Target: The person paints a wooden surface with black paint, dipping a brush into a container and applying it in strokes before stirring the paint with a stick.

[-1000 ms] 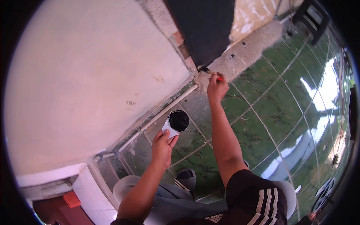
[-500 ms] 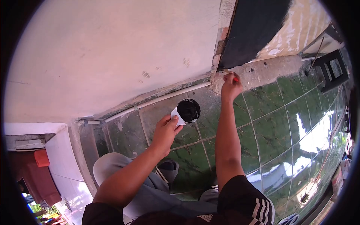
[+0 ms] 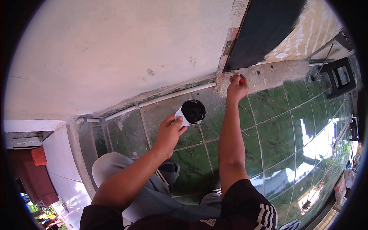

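Observation:
My left hand is closed around a white cup, tilted so its mouth faces me. Black paint fills the inside and coats the rim. Out at arm's length, my right hand grips a paintbrush with a red part showing at the fingers. Its bristle end is at the bottom left corner of a door panel, just above the concrete sill. The panel's left part is black; its right part is pale tan with whitish streaks.
A pale wall with smudges stands at left, and a white pipe runs along its foot. Below the panel lies a rough concrete sill. Green tiles cover the floor. A black plastic stool is at far right.
The brush tip has shifted slightly at the panel's lower corner, and more of the brush shows. My left hand holds the cup in nearly the same place. The view has moved a little.

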A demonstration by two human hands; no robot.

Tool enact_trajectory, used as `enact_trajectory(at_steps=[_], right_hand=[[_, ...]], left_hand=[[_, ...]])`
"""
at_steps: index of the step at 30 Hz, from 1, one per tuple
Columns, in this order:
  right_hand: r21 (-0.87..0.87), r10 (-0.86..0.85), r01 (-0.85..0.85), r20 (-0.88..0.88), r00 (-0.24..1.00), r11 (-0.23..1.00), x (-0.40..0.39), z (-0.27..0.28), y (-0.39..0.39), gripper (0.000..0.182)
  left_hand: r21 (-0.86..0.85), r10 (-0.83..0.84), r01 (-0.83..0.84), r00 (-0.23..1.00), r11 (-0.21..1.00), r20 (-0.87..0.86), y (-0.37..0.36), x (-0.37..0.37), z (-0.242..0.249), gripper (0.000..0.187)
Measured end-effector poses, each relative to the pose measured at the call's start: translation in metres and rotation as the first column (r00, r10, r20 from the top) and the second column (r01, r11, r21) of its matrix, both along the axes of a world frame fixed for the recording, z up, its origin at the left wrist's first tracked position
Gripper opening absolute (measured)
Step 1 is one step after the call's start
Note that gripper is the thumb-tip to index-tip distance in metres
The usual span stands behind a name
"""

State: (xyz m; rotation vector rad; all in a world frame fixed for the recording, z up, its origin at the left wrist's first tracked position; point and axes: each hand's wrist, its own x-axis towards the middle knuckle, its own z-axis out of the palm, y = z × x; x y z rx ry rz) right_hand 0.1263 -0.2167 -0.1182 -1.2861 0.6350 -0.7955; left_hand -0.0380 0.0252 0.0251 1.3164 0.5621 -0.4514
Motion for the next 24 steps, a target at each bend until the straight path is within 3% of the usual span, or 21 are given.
enact_trajectory(at_steps=[3, 6, 9, 12, 15, 18, 21, 22, 24], right_hand=[[0.046, -0.086, 0.082, 0.097, 0.991, 0.996, -0.009, 0.015, -0.005, 0.023], [-0.138, -0.094, 0.077, -0.118, 0.989, 0.987, -0.015, 0.008, -0.008, 0.023], [0.115, -0.042, 0.031, 0.103, 0.994, 0.993, -0.007, 0.005, 0.000, 0.025], [-0.058, -0.149, 0.152, 0.043, 0.988, 0.987, -0.017, 0.015, -0.002, 0.025], [-0.177, -0.116, 0.088, -0.161, 0.980, 0.980, -0.009, 0.006, -0.003, 0.024], [-0.008, -0.017, 0.017, 0.057, 0.998, 1.000, 0.000, -0.001, -0.005, 0.025], [0.133, -0.186, 0.170, 0.115, 0.976, 0.976, -0.009, 0.000, -0.020, 0.025], [0.119, -0.246, 0.236, 0.084, 0.966, 0.965, -0.010, -0.002, -0.021, 0.024], [0.053, -0.135, 0.134, 0.017, 0.991, 0.990, -0.005, -0.014, -0.019, 0.024]], left_hand=[[-0.018, -0.005, 0.005, 1.000, 1.000, 0.002, 0.001, 0.000, -0.001, 0.028], [0.001, 0.013, -0.013, 1.000, 1.000, 0.000, -0.002, 0.001, 0.003, 0.030], [-0.005, 0.005, -0.005, 1.000, 1.000, 0.005, -0.002, 0.001, 0.004, 0.031], [-0.020, -0.001, 0.001, 1.000, 1.000, -0.003, -0.001, 0.001, 0.004, 0.029], [-0.024, -0.009, 0.010, 1.000, 1.000, 0.004, 0.001, 0.000, 0.001, 0.028], [-0.014, 0.003, -0.003, 1.000, 1.000, 0.002, -0.002, 0.000, 0.005, 0.033], [-0.023, 0.008, -0.008, 1.000, 1.000, 0.001, -0.002, 0.000, 0.006, 0.034], [-0.020, 0.010, -0.010, 1.000, 1.000, -0.002, -0.001, 0.000, 0.005, 0.032], [-0.012, 0.014, -0.014, 1.000, 1.000, -0.011, 0.000, 0.000, 0.001, 0.028]])
